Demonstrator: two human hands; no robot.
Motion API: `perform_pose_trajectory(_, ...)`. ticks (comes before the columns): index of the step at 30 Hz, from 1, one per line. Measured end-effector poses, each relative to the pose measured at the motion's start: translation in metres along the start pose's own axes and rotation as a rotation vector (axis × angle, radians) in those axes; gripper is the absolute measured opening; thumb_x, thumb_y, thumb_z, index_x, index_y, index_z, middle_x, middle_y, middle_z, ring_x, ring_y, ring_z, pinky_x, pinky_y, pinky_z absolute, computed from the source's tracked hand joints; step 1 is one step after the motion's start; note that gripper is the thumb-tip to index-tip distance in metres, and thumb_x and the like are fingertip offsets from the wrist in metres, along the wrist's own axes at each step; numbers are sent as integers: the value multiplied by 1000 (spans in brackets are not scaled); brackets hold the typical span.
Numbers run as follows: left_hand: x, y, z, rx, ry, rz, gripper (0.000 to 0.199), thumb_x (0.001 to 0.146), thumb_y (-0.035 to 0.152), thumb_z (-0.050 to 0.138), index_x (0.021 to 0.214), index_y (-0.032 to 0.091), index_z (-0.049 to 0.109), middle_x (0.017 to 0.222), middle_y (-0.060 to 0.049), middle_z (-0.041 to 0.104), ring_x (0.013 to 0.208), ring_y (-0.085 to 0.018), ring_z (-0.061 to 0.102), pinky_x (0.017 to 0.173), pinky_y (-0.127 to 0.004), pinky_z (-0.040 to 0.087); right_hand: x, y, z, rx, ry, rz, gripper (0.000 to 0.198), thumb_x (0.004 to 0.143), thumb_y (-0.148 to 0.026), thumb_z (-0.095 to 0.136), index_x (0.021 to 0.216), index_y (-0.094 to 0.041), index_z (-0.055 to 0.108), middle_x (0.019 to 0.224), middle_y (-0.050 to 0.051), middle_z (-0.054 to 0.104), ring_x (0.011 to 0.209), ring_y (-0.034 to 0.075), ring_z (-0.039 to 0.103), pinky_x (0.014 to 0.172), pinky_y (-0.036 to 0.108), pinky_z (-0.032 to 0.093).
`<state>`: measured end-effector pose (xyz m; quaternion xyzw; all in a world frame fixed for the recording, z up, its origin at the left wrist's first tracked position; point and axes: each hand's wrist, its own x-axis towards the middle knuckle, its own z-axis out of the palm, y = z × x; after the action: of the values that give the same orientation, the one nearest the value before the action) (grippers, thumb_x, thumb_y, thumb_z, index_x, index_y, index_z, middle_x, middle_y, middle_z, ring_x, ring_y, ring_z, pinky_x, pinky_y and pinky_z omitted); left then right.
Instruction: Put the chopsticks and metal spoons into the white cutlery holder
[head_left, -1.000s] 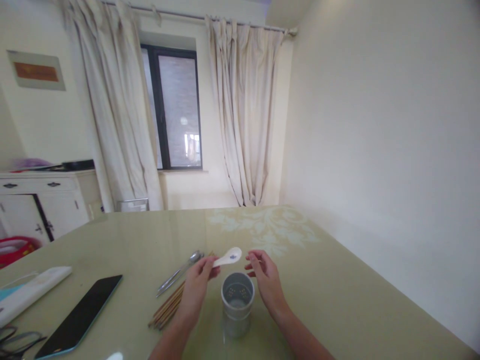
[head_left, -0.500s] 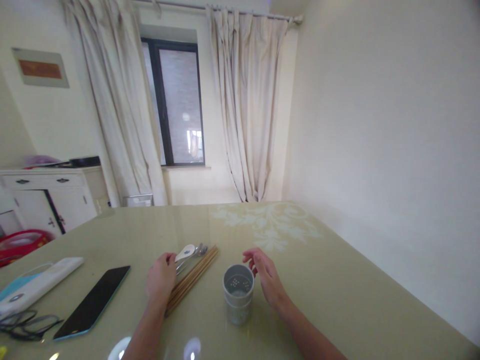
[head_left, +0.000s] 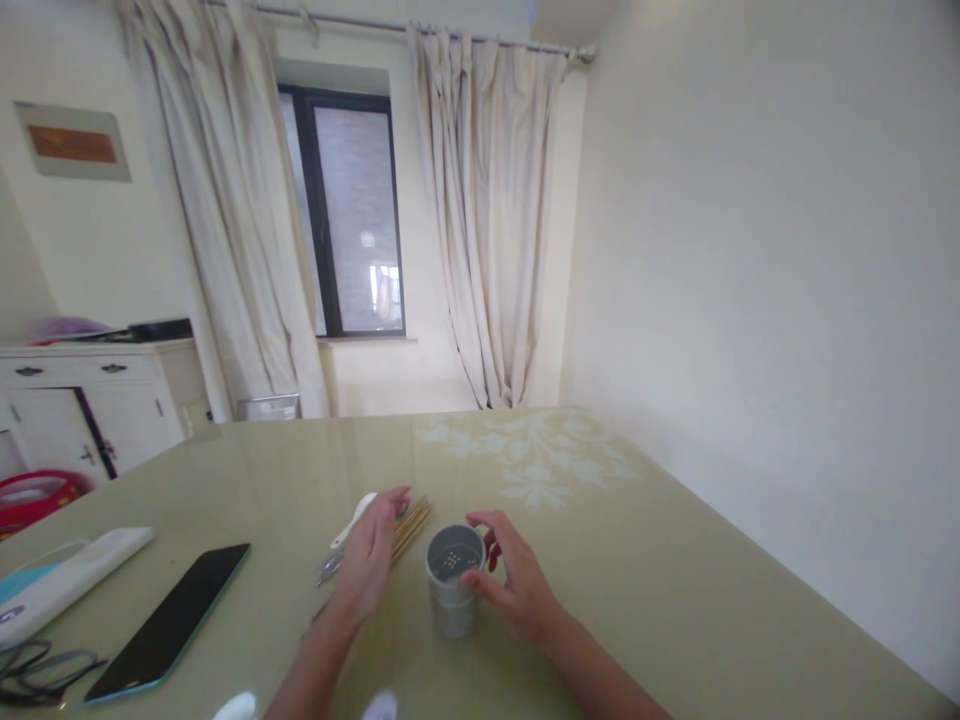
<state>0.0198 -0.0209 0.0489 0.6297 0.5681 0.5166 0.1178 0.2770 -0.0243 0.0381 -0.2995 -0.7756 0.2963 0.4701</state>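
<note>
While L hand (head_left: 369, 562) covers them, chopsticks (head_left: 412, 521) point up-right.

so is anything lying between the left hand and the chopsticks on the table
Nothing visible does. The left hand already lies over the bundle of chopsticks, with the white spoon on its far side. The right hand curls beside the metal holder.

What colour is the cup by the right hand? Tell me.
Grey metal cup, with a perforated bottom; the head view shows it best, the right hand touching its side.
</note>
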Motion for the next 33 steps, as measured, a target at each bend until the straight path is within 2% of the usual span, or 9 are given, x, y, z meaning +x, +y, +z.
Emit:
perform_pose_trajectory(2, -10, 17, 10, -192, -158, 117, 65, 102, 66, 34, 138, 22, 66, 133, -14, 73, 121, -32, 69, 106, -47, 54, 0, -1, 7, 34, 12, 36, 57, 98, -62, 64, 143, -26, 55, 136, 13, 64, 100, 23, 68, 83, 35, 55)
perform_pose_trajectory(4, -18, 30, 16, -210, -268, 188, 65, 93, 67, 59, 140, 24, 65, 139, -14, 71, 125, -33, 67, 108, -45, 53, 1, -2, 10, 98, 20, 95, 54, 101, -58, 62, 144, -26, 54, 141, 14, 62, 107, 25, 69, 86, 36, 56)
perform_pose_trajectory(6, -20, 36, 18, -158, -301, 198, 65, 85, 61, 73, 139, 24, 65, 138, -14, 71, 125, -34, 68, 107, -45, 53, 1, -3, 9, 144, 29, 160, 53, 102, -57, 60, 144, -26, 53, 142, 15, 63, 110, 26, 70, 86, 37, 58)
perform_pose_trajectory(10, -14, 31, 16, -26, -181, 122, 57, 85, 55, 73, 131, 21, 68, 131, -15, 73, 121, -34, 69, 106, -49, 54, 3, 2, 4, 102, 108, 247, 50, 101, -54, 59, 141, -24, 54, 142, 16, 63, 104, 25, 71, 79, 37, 59)
perform_pose_trajectory(15, 0, 11, 13, 51, -8, 33, 57, 87, 58, 68, 128, 18, 65, 125, -15, 74, 117, -33, 71, 104, -50, 54, 9, 18, 4, 54, 194, 259, 45, 99, -52, 60, 132, -22, 58, 127, 14, 68, 90, 22, 69, 72, 35, 58)
perform_pose_trajectory(21, 5, -1, 15, 38, 24, -16, 62, 88, 62, 66, 133, 20, 62, 123, -13, 76, 113, -32, 73, 103, -49, 54, 13, 31, 6, 40, 265, 263, 44, 96, -52, 62, 128, -22, 61, 116, 12, 69, 81, 20, 65, 67, 32, 55)
perform_pose_trajectory(25, 4, -1, 14, 13, 40, -16, 75, 85, 66, 68, 142, 19, 57, 134, -15, 72, 122, -34, 69, 106, -51, 53, 16, 32, -5, 23, 339, 263, 43, 97, -54, 59, 123, -21, 63, 106, 10, 70, 75, 19, 63, 66, 32, 52)
perform_pose_trajectory(29, 2, 4, 8, -98, 109, -6, 69, 93, 68, 54, 143, 21, 57, 149, -15, 63, 135, -35, 61, 115, -54, 47, 21, 39, -21, -11, 495, 287, 36, 96, -57, 58, 98, -22, 64, 81, 2, 62, 69, 20, 57, 66, 32, 47)
perform_pose_trajectory(33, 3, 6, 5, -209, 202, -86, 56, 101, 65, 40, 132, 23, 60, 141, -14, 66, 134, -32, 61, 118, -52, 45, 23, 45, -30, -27, 636, 319, 38, 92, -59, 59, 77, -25, 54, 69, -2, 51, 65, 19, 50, 64, 31, 40)
